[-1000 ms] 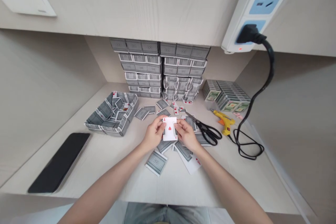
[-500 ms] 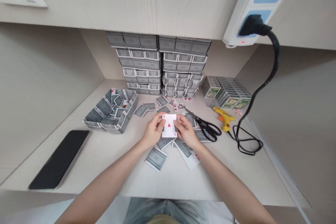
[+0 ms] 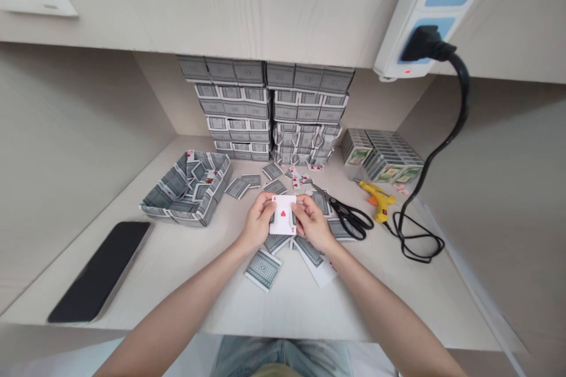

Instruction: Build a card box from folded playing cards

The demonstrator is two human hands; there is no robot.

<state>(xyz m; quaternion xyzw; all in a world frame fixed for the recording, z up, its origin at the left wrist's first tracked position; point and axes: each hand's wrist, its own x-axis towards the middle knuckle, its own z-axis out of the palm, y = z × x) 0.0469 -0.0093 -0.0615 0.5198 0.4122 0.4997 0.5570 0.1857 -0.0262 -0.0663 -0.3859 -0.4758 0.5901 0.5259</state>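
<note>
Ace of hearts [image 3: 283,221] observed between left hand [image 3: 257,221] and right hand [image 3: 313,222], each pinching one side edge, left of black scissors [image 3: 337,205].

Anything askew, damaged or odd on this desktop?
Yes: the lower tiers of the right-hand card stack look odd, their fronts bulging and gaping unevenly beside the flatter left-hand card stack. Loose cards also lie scattered at mixed angles, and the scissors lie among them. No spill shows.
</note>
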